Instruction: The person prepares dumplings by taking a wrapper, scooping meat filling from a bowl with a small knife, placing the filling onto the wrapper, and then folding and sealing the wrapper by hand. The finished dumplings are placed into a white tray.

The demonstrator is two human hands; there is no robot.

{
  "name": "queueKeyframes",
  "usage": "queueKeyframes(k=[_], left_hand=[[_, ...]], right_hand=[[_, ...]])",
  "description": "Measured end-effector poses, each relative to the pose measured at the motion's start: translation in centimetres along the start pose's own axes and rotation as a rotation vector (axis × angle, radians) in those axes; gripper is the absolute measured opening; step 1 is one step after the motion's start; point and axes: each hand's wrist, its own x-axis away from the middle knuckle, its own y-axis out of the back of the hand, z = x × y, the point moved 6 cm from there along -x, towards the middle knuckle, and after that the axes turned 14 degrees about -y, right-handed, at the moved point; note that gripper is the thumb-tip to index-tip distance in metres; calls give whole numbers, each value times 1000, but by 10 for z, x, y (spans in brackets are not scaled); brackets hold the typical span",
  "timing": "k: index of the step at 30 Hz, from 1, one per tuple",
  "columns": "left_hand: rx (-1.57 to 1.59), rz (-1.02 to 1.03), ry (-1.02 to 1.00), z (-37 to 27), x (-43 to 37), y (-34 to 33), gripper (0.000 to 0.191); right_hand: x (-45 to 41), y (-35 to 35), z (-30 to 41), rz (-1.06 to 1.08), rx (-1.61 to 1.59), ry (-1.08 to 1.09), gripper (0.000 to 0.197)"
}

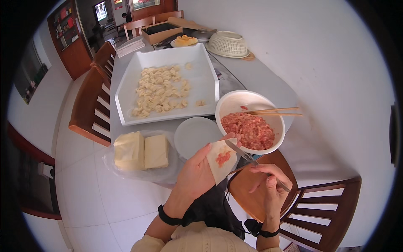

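My left hand (196,173) holds a thin dough wrapper (217,170) with a small smear of minced meat on it. In my right hand (273,182) is a flat metal utensil (242,153), its tip over the wrapper's upper edge. Just beyond my hands, a white bowl (281,138) contains pink minced meat (248,130), and a pair of wooden chopsticks (277,111) rests across its right rim. Two stacks of dough wrappers (129,151) (156,151) lie on a plastic bag at the left. Many folded dumplings (160,88) cover part of a white tray (201,71).
A whitish round plate (196,135) sits between the wrappers and bowl. Farther back are a plastic basket (228,44) turned upside down, a plate of yellow food (185,41), a lidded pot (202,34) and a cardboard box (160,33). Wooden chairs (91,107) (337,214) flank the table.
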Motion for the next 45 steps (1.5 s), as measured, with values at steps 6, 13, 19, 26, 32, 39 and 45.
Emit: queueKeyframes(k=[6,13,19,26,32,39,45], left_hand=[[12,83,24,3,-1,1,55],[31,46,43,6,-1,3,54],[20,18,40,7,-2,6,54],[25,41,42,7,-2,3,54],[29,67,40,7,-2,2,54],[-13,10,29,5,0,4,55],[3,43,-72,-1,-4,2,52]], right_hand=[[-1,-2,-2,37,-6,-29,44],[0,-1,-1,20,-30,-40,41],[-1,1,1,-32,15,-29,41],[0,3,-1,-13,28,-18,41],[1,1,0,0,6,-54,41],[3,10,0,-104,-6,-35,44],[5,13,-7,-145,-47,-75,43]])
